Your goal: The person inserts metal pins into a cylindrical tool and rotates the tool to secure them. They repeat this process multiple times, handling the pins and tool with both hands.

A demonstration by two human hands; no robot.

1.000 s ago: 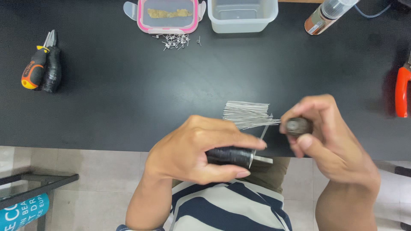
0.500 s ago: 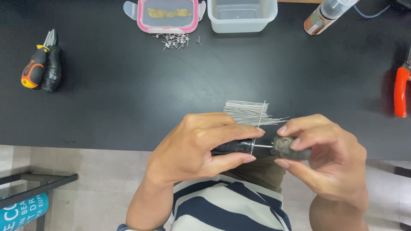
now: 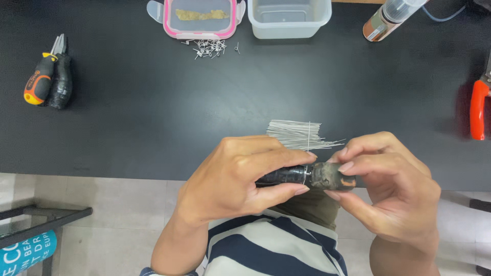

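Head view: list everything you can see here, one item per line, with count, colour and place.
black cylindrical tool: one, black, held in front of the table edge
grey end piece: one, grey with an orange spot, at the tool's right end
thin wire pins: one bundle, silver, on the table behind the hands; one pin stands up at the joint
table: one, black
pink-rimmed container: one, clear, far edge, yellowish contents
clear tub: one, far edge
small metal bits: a scatter, silver, before the pink-rimmed container
pliers: one, orange and black handles, far left
spray bottle: one, top right, lying tilted
red-handled tool: one, right edge
left hand: grips the black cylindrical tool
right hand: pinches the grey end piece
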